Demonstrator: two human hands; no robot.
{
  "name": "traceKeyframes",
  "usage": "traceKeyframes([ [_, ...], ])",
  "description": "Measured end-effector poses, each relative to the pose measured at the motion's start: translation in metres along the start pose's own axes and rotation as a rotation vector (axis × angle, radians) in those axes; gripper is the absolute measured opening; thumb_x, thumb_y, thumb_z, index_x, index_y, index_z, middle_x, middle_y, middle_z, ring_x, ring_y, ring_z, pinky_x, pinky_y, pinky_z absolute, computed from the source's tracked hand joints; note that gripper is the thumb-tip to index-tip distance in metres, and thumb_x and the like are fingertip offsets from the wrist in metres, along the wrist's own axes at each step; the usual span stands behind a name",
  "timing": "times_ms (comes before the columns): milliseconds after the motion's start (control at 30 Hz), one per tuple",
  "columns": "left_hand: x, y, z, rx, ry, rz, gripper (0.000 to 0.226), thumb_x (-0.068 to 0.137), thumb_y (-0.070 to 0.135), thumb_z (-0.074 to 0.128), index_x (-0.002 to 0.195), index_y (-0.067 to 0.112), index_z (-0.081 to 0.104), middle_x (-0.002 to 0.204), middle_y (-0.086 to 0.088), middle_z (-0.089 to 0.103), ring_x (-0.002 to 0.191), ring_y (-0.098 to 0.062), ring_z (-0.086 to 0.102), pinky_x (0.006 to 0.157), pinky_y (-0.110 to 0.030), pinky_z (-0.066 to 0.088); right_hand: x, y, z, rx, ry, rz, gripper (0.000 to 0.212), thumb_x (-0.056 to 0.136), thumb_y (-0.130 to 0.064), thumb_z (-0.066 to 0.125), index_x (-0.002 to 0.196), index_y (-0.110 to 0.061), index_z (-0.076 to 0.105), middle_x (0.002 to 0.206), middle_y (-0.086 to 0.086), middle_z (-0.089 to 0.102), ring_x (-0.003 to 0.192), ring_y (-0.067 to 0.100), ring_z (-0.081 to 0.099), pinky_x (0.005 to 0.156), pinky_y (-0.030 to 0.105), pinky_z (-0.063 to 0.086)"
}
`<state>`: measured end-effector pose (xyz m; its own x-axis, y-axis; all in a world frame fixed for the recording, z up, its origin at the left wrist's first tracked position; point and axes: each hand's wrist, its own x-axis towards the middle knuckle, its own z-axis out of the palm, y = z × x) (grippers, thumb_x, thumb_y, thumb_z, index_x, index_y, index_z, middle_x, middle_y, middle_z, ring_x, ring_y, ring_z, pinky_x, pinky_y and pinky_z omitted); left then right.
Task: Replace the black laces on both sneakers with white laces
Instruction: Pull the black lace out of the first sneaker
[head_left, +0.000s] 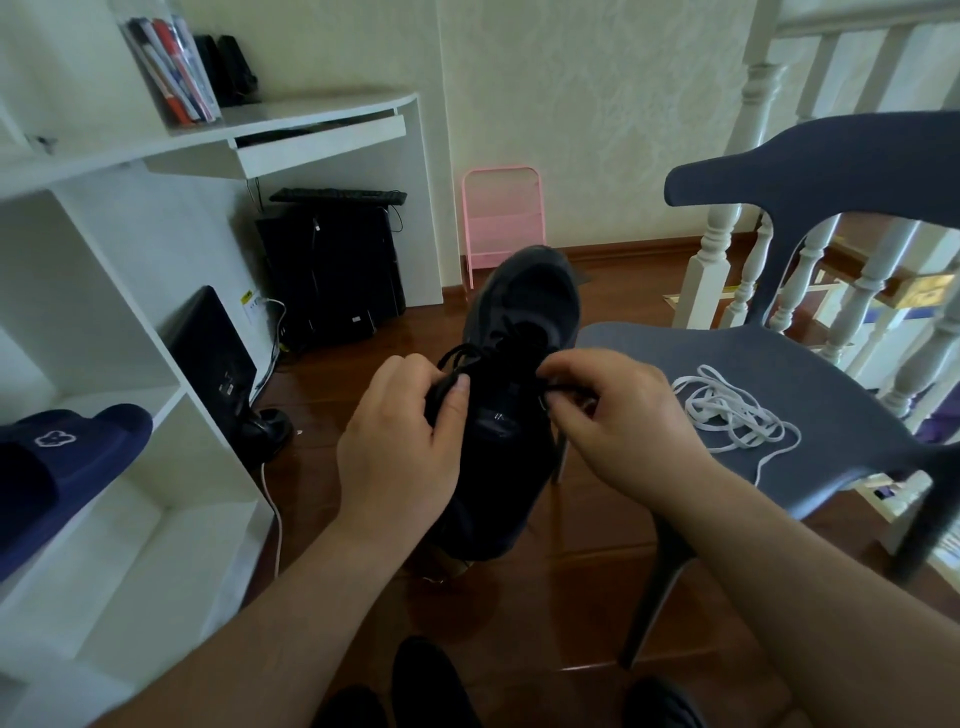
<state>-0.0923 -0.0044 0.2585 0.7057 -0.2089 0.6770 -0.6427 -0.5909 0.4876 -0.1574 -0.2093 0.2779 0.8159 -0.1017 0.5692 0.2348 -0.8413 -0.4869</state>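
Holding the dark fabric sneaker (519, 374) up between my two hands, I keep its toe pointing away from me. My left hand (400, 441) grips its left side, the thumb pressing a strand of the thin black lace (470, 358). My right hand (618, 415) pinches the lace at the right eyelets. The loose white flat laces (727, 410) lie on the grey plastic chair (810, 374), just right of my right hand.
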Motion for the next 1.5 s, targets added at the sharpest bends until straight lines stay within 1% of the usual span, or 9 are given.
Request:
traceKeyframes([
  [67, 0.001, -0.002, -0.001, 0.007, -0.002, 0.000, 0.024, 0.106, 0.037, 0.055, 0.086, 0.024, 0.050, 0.080, 0.011, 0.045, 0.072, -0.007, 0.048, 0.055, -0.021, 0.035, 0.001, 0.002, 0.006, 0.110, 0.043, 0.074, 0.014, 0.099, -0.018, 0.064, 0.103, -0.028, 0.073, 0.087, -0.012, 0.073, 0.080, 0.007, 0.068, 0.071, 0.028, 0.057],
  [167, 0.005, -0.005, -0.004, -0.033, 0.011, -0.034, 0.024, 0.105, 0.036, 0.055, 0.085, 0.024, 0.050, 0.080, 0.010, 0.047, 0.075, -0.008, 0.050, 0.058, -0.020, 0.036, 0.013, 0.003, 0.007, 0.867, 0.211, 0.652, 0.014, 0.102, -0.013, 0.055, 0.094, -0.020, 0.065, 0.082, 0.001, 0.069, 0.067, 0.019, 0.063, 0.057, 0.031, 0.054],
  [300, 0.005, -0.004, -0.004, -0.022, 0.006, -0.012, 0.024, 0.106, 0.034, 0.055, 0.086, 0.023, 0.049, 0.080, 0.011, 0.045, 0.074, -0.009, 0.049, 0.058, -0.016, 0.034, 0.016, 0.019, 0.006, 1.267, 0.310, 1.261, 0.012, 0.104, -0.022, 0.051, 0.107, -0.015, 0.060, 0.096, 0.009, 0.061, 0.075, 0.024, 0.057, 0.071, 0.039, 0.057],
  [400, 0.003, -0.006, -0.002, -0.029, -0.009, -0.016, 0.025, 0.106, 0.034, 0.055, 0.085, 0.022, 0.048, 0.079, 0.010, 0.044, 0.072, -0.009, 0.048, 0.057, -0.021, 0.035, 0.010, 0.026, 0.011, 0.767, 0.214, 0.890, 0.023, 0.098, -0.023, 0.062, 0.120, -0.023, 0.055, 0.113, 0.006, 0.057, 0.079, 0.018, 0.058, 0.060, 0.034, 0.051],
  [500, 0.003, -0.006, -0.002, -0.013, -0.016, -0.011, 0.025, 0.106, 0.035, 0.055, 0.085, 0.023, 0.049, 0.079, 0.010, 0.044, 0.071, -0.009, 0.047, 0.056, -0.024, 0.038, 0.003, 0.020, 0.004, -0.079, 0.031, 0.301, 0.068, 0.082, -0.018, 0.075, 0.139, -0.040, 0.043, 0.133, -0.003, 0.042, 0.113, 0.020, 0.049, 0.085, 0.036, 0.048],
  [667, 0.003, -0.006, -0.001, 0.009, -0.026, -0.058, 0.026, 0.106, 0.037, 0.054, 0.085, 0.024, 0.047, 0.080, 0.010, 0.044, 0.073, -0.008, 0.047, 0.056, -0.022, 0.032, -0.001, -0.007, 0.001, -0.072, -0.016, -0.073, 0.045, 0.082, -0.008, 0.067, 0.124, -0.025, 0.064, 0.116, -0.007, 0.051, 0.101, 0.014, 0.052, 0.083, 0.025, 0.047],
  [833, 0.002, -0.004, -0.001, 0.036, -0.041, -0.026, 0.024, 0.106, 0.037, 0.053, 0.086, 0.024, 0.048, 0.081, 0.011, 0.044, 0.073, -0.007, 0.047, 0.056, -0.020, 0.031, 0.001, -0.012, 0.009, -0.036, -0.026, 0.003, 0.026, 0.092, -0.030, 0.069, 0.117, -0.027, 0.068, 0.098, -0.012, 0.057, 0.084, 0.003, 0.052, 0.075, 0.011, 0.039],
  [1267, 0.012, -0.018, -0.013, 0.023, 0.037, -0.061, 0.025, 0.107, 0.034, 0.054, 0.087, 0.020, 0.049, 0.083, 0.009, 0.045, 0.078, -0.002, 0.047, 0.061, -0.017, 0.030, 0.006, 0.068, -0.011, -0.191, -0.136, 0.563, 0.013, 0.102, -0.025, 0.060, 0.093, -0.021, 0.068, 0.096, 0.003, 0.069, 0.092, 0.026, 0.062, 0.078, 0.033, 0.042],
  [1500, 0.009, -0.015, -0.008, 0.020, 0.015, -0.050, 0.025, 0.106, 0.036, 0.054, 0.087, 0.020, 0.051, 0.082, 0.009, 0.046, 0.075, -0.008, 0.048, 0.058, -0.021, 0.032, 0.008, 0.025, -0.001, 0.015, -0.078, 0.317, 0.020, 0.102, -0.037, 0.057, 0.118, -0.027, 0.065, 0.112, -0.011, 0.061, 0.104, 0.009, 0.058, 0.089, 0.030, 0.047],
])
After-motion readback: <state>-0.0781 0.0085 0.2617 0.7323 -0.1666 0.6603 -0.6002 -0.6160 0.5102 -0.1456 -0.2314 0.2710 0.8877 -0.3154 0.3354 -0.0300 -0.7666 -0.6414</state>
